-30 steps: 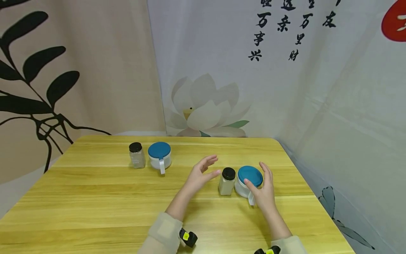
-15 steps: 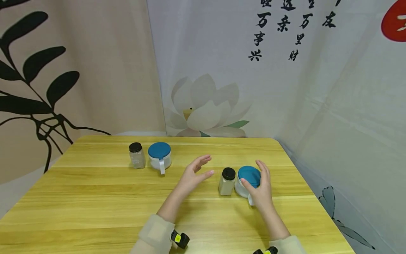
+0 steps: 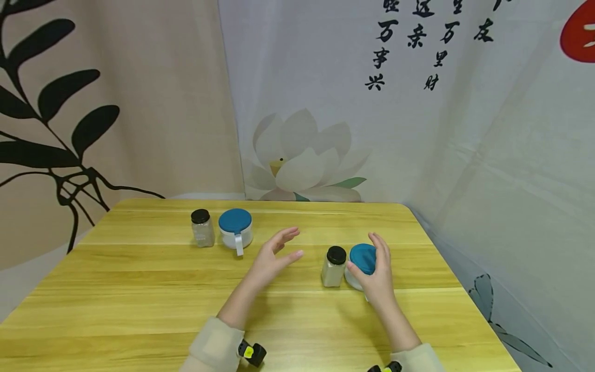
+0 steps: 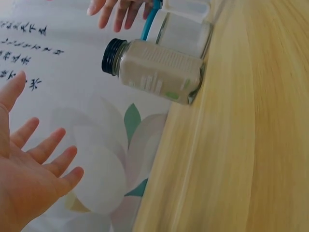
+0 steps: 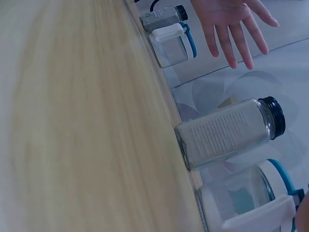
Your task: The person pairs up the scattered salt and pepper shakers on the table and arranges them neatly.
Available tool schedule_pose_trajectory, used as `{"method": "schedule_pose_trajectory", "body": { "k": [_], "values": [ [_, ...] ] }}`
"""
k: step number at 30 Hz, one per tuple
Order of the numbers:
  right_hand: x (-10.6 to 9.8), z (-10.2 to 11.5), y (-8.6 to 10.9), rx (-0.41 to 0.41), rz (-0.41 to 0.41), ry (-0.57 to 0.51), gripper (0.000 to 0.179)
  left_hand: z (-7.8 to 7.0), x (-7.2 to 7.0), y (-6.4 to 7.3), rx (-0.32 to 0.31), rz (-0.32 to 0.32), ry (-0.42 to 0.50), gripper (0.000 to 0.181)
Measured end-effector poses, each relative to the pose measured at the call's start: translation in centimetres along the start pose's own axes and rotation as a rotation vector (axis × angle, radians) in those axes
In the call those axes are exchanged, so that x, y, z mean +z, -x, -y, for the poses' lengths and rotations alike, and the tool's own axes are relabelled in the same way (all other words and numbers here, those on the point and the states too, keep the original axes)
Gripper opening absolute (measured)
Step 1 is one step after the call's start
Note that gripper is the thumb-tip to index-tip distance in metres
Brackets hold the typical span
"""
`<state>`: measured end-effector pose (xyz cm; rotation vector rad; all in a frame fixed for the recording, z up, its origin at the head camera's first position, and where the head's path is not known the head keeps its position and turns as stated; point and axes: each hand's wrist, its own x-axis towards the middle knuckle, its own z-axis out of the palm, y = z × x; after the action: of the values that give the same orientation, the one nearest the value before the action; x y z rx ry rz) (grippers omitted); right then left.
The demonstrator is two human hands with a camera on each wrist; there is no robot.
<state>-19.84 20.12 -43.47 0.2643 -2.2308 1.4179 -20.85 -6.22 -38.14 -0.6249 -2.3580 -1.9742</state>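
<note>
In the head view my left hand (image 3: 269, 263) hovers over the table with fingers spread, holding nothing. To its right stands an upright black-capped glass bottle (image 3: 333, 274) with pale contents. The left wrist view shows this bottle (image 4: 159, 71) apart from the left fingers. Close beside it is a clear jar (image 3: 362, 258) with a blue lid and a white handle. My right hand (image 3: 380, 281) is at the jar's right side, thumb and fingers extended and overlapping it in the head view. The right wrist view shows the jar's handle (image 5: 263, 217) and only a sliver of that hand.
A second black-capped bottle (image 3: 203, 235) and a second blue-lidded jar (image 3: 235, 227) stand side by side at the table's back left. The wooden table (image 3: 139, 294) ends at a printed cloth backdrop (image 3: 302, 77).
My left hand has moved left, away from the near bottle. My right hand has shifted slightly left, covering more of the near jar. The bottles and jars stay put.
</note>
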Motion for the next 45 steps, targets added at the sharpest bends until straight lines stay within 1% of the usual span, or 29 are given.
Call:
{"method": "schedule_pose_trajectory", "body": {
  "k": [6, 13, 18, 21, 26, 28, 33, 37, 40, 42, 44, 45],
  "values": [
    [-0.2, 0.5, 0.0, -0.018, -0.001, -0.009, 0.08, 0.1, -0.9, 0.4, -0.006, -0.008, -0.012, 0.056],
    [-0.3, 1.4, -0.5, -0.019, 0.011, -0.038, 0.082, -0.2, -2.1, 1.0, 0.014, -0.021, -0.011, 0.056],
    [-0.1, 2.2, -0.9, -0.029, 0.015, -0.05, 0.08, -0.4, -2.8, 1.3, 0.017, -0.037, -0.045, 0.056],
    [-0.1, 3.1, -1.0, -0.026, 0.028, -0.063, 0.08, -0.5, -3.2, 1.5, 0.022, -0.052, -0.062, 0.057],
    [-0.2, 6.2, -0.9, -0.032, 0.044, -0.082, 0.077, -0.4, -3.9, 1.7, 0.018, -0.059, -0.077, 0.058],
    [-0.3, 7.1, -0.9, -0.036, 0.046, -0.084, 0.076, -0.4, -4.1, 1.8, 0.016, -0.058, -0.084, 0.058],
    [-0.1, 7.7, -1.0, -0.047, 0.047, -0.089, 0.076, -0.6, -4.6, 2.1, 0.031, -0.067, -0.094, 0.058],
    [0.1, 8.1, -1.2, -0.068, 0.068, -0.097, 0.077, -0.7, -5.1, 2.2, 0.048, -0.075, -0.106, 0.057],
    [0.4, 8.4, -1.3, -0.096, 0.082, -0.093, 0.078, -0.4, -5.5, 2.2, 0.053, -0.083, -0.109, 0.058],
    [0.6, 8.7, -1.4, -0.117, 0.082, -0.088, 0.078, 0.4, -5.8, 2.0, 0.06, -0.094, -0.115, 0.058],
    [0.8, 9.0, -1.5, -0.121, 0.083, -0.085, 0.078, 1.2, -6.1, 1.8, 0.063, -0.106, -0.122, 0.059],
    [0.9, 9.1, -1.5, -0.122, 0.085, -0.086, 0.078, 1.2, -6.2, 1.8, 0.068, -0.11, -0.133, 0.059]
  ]
}}
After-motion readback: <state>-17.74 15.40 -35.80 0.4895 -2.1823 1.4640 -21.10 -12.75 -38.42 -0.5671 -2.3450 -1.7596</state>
